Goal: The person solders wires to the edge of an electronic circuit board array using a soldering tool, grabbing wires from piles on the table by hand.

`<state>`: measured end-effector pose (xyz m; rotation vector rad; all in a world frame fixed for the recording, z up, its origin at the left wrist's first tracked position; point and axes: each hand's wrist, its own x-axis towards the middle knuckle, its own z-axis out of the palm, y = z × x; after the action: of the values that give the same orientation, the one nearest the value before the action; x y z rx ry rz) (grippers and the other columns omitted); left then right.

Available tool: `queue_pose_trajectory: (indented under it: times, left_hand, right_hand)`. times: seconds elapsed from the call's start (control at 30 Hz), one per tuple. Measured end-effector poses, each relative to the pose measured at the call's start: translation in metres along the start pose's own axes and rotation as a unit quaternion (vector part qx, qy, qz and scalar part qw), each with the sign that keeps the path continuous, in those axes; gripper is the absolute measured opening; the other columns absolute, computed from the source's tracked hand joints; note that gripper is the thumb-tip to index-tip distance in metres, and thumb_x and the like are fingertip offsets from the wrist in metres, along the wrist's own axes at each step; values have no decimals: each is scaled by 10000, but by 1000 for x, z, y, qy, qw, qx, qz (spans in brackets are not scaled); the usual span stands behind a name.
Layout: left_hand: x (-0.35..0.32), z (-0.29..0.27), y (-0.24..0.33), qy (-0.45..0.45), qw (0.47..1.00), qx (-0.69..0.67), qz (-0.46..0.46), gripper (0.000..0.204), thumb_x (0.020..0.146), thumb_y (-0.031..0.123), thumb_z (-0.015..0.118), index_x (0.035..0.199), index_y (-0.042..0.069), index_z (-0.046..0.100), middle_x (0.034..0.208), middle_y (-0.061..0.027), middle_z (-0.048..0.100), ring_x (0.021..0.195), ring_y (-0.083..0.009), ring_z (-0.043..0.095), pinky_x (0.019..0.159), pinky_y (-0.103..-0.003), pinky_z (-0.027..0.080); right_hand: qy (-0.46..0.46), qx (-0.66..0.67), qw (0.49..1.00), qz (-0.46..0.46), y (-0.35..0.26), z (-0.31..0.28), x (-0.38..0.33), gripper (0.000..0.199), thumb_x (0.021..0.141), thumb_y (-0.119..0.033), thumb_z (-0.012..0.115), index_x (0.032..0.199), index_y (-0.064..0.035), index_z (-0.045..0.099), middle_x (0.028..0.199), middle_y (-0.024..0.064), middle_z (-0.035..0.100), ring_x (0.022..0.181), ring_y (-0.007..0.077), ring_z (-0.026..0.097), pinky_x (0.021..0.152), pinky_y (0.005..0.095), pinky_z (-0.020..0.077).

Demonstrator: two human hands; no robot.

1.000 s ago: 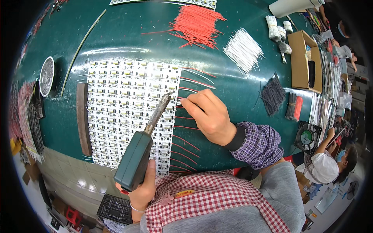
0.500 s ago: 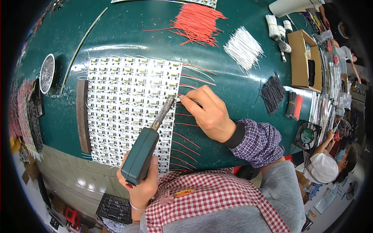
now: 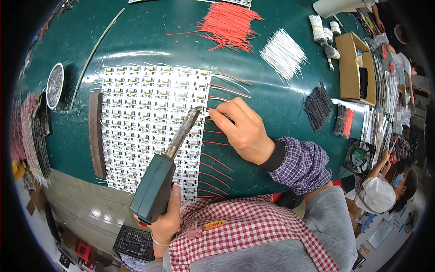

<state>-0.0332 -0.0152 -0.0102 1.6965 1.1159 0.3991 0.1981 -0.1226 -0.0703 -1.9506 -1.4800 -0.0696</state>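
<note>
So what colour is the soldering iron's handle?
Dark green soldering iron handle, gripped by the left hand; head view.

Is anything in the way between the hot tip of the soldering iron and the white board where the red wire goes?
Nothing visible. The soldering iron tip meets the board edge beside the right hand's fingers pinching a red wire.

The circuit-board panel [image 3: 149,122] lies on the table [image 3: 281,113], wire bundles [image 3: 283,54] behind it, a cardboard box [image 3: 351,68] far right.
</note>
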Motion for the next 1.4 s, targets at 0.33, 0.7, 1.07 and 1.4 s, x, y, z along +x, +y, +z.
queue_pose_trajectory:
  times: [0.33, 0.7, 1.07, 1.4]
  left_hand:
    - [-4, -2, 5, 13, 998, 26, 60, 271, 792, 87, 790, 1002, -57, 695, 870, -129, 709, 671, -191, 659, 604, -297, 515]
    - [-3, -4, 1, -15, 993, 63, 100, 219, 780, 68, 774, 948, -47, 694, 790, -113, 677, 618, -180, 633, 581, -292, 503]
    - [0, -6, 2, -71, 992, 65, 84, 169, 788, -9, 726, 933, -80, 677, 851, -139, 665, 656, -207, 634, 591, -285, 495]
    - [-18, -18, -10, -61, 997, 50, 1, 404, 812, 22, 780, 1171, -74, 620, 1082, -139, 667, 917, -194, 639, 821, -312, 514]
  right_hand:
    - [40, -1, 998, -39, -6, -1, -4, 307, 715, -17, 636, 1011, 64, 619, 931, 113, 572, 820, 249, 565, 689, 325, 500]
    - [4, 16, 999, -31, -10, 1, -11, 321, 714, -15, 635, 1023, 70, 621, 921, 114, 564, 788, 243, 548, 664, 326, 492]
    - [0, 15, 1000, -9, -12, 4, -13, 382, 690, 14, 637, 1070, 60, 644, 940, 122, 590, 795, 254, 578, 673, 335, 506]
    - [-2, 23, 1000, -3, -13, 3, -12, 381, 691, 8, 634, 1067, 65, 644, 940, 122, 590, 802, 258, 581, 680, 340, 510]
